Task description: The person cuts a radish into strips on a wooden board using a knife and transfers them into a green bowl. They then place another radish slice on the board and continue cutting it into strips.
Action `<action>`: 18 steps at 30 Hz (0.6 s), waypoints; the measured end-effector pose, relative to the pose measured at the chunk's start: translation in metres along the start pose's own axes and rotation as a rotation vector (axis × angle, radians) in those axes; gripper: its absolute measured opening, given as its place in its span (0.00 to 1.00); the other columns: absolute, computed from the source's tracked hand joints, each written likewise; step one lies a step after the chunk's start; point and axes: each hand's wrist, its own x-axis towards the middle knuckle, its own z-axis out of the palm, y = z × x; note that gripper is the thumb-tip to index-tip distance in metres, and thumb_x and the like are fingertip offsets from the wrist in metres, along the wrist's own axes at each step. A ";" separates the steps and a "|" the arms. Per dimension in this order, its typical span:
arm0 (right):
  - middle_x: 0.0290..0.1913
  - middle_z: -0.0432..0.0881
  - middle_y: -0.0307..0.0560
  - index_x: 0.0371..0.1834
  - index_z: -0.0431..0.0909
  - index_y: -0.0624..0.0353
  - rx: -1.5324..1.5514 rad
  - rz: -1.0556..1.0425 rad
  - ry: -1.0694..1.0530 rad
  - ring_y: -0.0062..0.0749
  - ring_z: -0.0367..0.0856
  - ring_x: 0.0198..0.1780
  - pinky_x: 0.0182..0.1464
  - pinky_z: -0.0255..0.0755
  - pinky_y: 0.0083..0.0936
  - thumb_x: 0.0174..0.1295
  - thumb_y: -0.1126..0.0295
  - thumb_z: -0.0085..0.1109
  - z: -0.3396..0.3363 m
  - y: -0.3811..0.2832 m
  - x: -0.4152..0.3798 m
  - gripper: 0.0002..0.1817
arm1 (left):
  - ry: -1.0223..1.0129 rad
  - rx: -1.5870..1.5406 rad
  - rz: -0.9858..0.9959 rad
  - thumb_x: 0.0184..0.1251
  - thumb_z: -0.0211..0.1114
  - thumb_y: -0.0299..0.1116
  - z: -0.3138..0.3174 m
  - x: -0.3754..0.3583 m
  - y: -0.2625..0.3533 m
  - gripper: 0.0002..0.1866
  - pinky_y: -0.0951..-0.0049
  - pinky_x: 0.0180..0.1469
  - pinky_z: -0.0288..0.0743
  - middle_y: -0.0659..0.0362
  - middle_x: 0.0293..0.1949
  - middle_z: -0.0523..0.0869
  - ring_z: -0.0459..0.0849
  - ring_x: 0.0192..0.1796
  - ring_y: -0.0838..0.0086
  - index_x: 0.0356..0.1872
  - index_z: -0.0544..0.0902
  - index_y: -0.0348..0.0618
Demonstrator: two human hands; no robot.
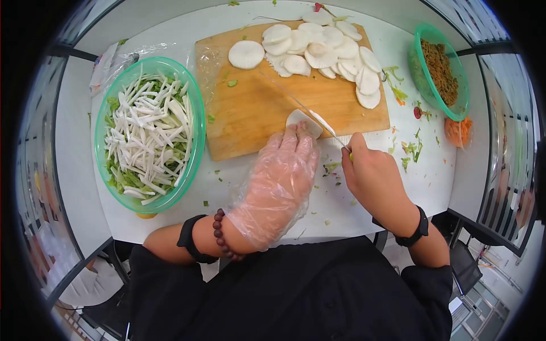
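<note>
- L hand (278, 181), gloved: open, fingertips on 1 white slice (300, 118)
- R hand (372, 173): closed on knife (337, 138), blade by slice
- Green bowl (199, 122) L of board (242, 125)

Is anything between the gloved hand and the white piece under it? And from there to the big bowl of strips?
Only the clear glove is between the left hand and the white piece. Straight over to the big bowl, just its raised rim.
</note>
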 end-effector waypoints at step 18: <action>0.17 0.78 0.53 0.37 0.66 0.63 0.015 -0.039 0.008 0.54 0.82 0.21 0.25 0.75 0.44 0.69 0.72 0.59 -0.002 -0.002 0.000 0.10 | -0.051 -0.015 0.000 0.59 0.61 0.27 -0.008 -0.003 -0.001 0.19 0.59 0.65 0.75 0.43 0.62 0.79 0.78 0.64 0.54 0.52 0.81 0.31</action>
